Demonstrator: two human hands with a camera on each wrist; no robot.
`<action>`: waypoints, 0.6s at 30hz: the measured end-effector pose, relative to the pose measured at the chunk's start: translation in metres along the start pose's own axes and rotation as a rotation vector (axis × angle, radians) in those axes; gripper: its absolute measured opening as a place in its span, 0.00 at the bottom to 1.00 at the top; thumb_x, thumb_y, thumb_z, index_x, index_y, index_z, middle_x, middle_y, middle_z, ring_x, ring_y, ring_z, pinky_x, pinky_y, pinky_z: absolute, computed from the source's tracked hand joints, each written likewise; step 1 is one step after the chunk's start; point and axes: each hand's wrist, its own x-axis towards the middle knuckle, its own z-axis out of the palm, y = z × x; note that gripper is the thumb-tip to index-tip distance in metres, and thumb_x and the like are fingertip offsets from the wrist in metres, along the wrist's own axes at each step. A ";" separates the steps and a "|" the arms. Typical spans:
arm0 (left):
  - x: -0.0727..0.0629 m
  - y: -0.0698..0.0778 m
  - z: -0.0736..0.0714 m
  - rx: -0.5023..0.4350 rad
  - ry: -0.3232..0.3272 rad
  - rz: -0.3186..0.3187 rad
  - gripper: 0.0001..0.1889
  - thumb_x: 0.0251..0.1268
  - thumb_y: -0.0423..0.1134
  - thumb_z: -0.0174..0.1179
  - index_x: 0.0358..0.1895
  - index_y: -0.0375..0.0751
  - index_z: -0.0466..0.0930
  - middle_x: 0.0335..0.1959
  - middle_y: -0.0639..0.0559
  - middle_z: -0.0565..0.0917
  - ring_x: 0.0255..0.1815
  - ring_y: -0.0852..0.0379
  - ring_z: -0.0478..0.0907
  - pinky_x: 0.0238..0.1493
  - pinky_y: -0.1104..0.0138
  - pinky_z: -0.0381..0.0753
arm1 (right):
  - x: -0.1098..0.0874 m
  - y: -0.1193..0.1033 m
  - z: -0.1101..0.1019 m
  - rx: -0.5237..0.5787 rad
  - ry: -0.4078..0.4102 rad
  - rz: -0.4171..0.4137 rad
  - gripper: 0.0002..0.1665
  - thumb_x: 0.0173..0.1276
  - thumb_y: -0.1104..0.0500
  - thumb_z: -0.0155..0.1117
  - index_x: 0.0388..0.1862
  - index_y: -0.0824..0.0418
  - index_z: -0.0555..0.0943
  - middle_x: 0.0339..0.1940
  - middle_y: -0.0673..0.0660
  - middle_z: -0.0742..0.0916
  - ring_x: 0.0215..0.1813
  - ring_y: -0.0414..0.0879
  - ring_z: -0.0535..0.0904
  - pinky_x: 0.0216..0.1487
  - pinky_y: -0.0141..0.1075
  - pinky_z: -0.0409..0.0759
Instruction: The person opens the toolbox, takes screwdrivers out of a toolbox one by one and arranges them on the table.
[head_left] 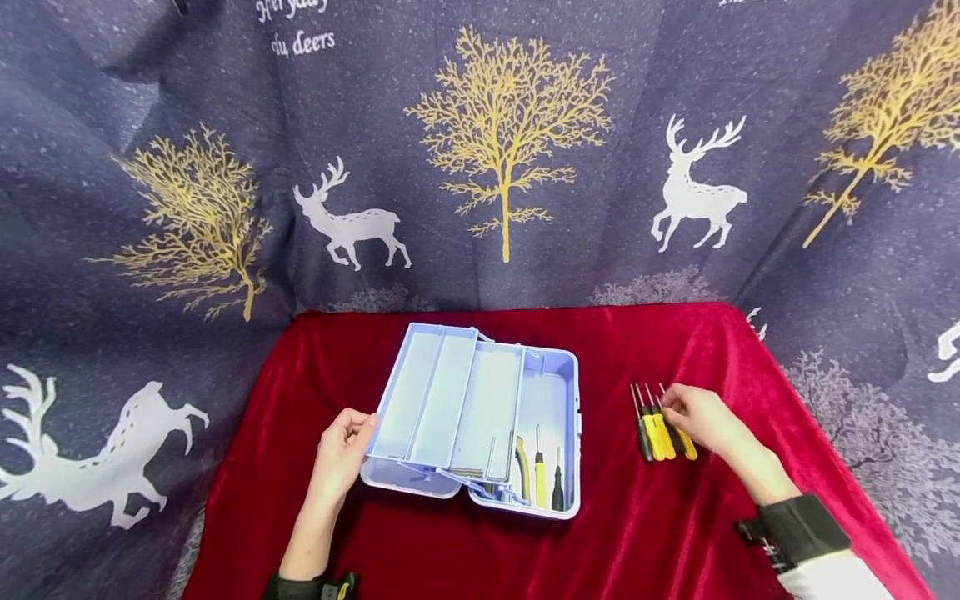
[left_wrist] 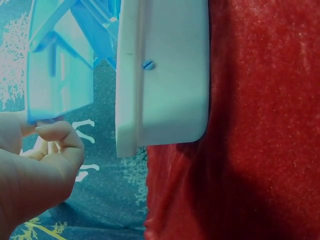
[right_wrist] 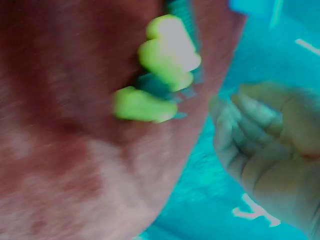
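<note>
A light-blue toolbox (head_left: 546, 383) stands with its stepped trays (head_left: 422, 358) swung out to the left. My left hand (head_left: 341, 450) pinches the near-left edge of the outer tray between thumb and curled fingers; the left wrist view shows this grip at the tray's corner (left_wrist: 65, 95). On the right, my right hand (head_left: 703, 419) is over a row of several yellow-and-black screwdrivers (head_left: 658, 435), partly covering the rightmost ones. In the right wrist view, its loosely curled fingers (right_wrist: 225, 135) hold nothing and appear apart from the blurred yellow handles (right_wrist: 167, 50).
Inside the toolbox's base lie yellow-handled pliers (head_left: 524, 468), a yellow screwdriver (head_left: 540, 479) and a black screwdriver (head_left: 557, 493). Thin metal pieces (head_left: 491, 457) show at the inner tray's near end. Red cloth (head_left: 600, 533) covers the table; a patterned curtain (head_left: 570, 275) hangs behind it.
</note>
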 end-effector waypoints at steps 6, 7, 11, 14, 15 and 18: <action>0.001 0.000 0.000 -0.013 -0.013 0.010 0.10 0.77 0.35 0.61 0.46 0.27 0.79 0.27 0.48 0.81 0.25 0.64 0.74 0.30 0.69 0.79 | 0.022 -0.049 0.001 0.027 0.002 -0.243 0.06 0.63 0.68 0.73 0.36 0.59 0.86 0.33 0.47 0.87 0.35 0.41 0.81 0.40 0.40 0.83; 0.002 0.000 0.001 -0.013 -0.013 0.009 0.10 0.77 0.35 0.61 0.46 0.27 0.79 0.27 0.48 0.82 0.25 0.64 0.74 0.30 0.69 0.79 | 0.025 -0.058 0.003 0.024 0.002 -0.274 0.06 0.64 0.68 0.72 0.37 0.60 0.86 0.35 0.48 0.88 0.37 0.43 0.83 0.43 0.42 0.84; 0.001 -0.001 0.001 -0.012 -0.008 0.005 0.09 0.77 0.34 0.60 0.46 0.27 0.79 0.27 0.48 0.80 0.24 0.65 0.74 0.30 0.69 0.79 | 0.038 -0.093 0.015 0.006 -0.009 -0.390 0.07 0.67 0.68 0.71 0.43 0.64 0.88 0.41 0.53 0.90 0.45 0.49 0.87 0.50 0.46 0.84; 0.001 -0.001 0.000 -0.012 -0.006 0.007 0.09 0.77 0.34 0.60 0.46 0.27 0.79 0.26 0.49 0.80 0.24 0.65 0.74 0.29 0.70 0.79 | 0.045 -0.119 0.026 0.004 -0.032 -0.475 0.10 0.68 0.69 0.68 0.47 0.65 0.88 0.42 0.55 0.90 0.43 0.48 0.87 0.48 0.43 0.85; 0.001 -0.001 0.000 -0.015 -0.005 0.008 0.09 0.77 0.34 0.60 0.45 0.27 0.79 0.26 0.49 0.81 0.24 0.65 0.74 0.29 0.70 0.78 | 0.048 -0.127 0.030 0.005 -0.038 -0.510 0.10 0.69 0.69 0.68 0.48 0.64 0.88 0.42 0.54 0.90 0.42 0.46 0.86 0.47 0.41 0.85; 0.001 -0.001 -0.001 -0.026 -0.002 0.013 0.09 0.76 0.33 0.61 0.45 0.27 0.79 0.26 0.48 0.81 0.23 0.65 0.73 0.28 0.71 0.76 | 0.054 -0.150 0.043 0.001 -0.043 -0.628 0.11 0.70 0.68 0.68 0.50 0.63 0.87 0.42 0.52 0.88 0.42 0.43 0.84 0.46 0.37 0.84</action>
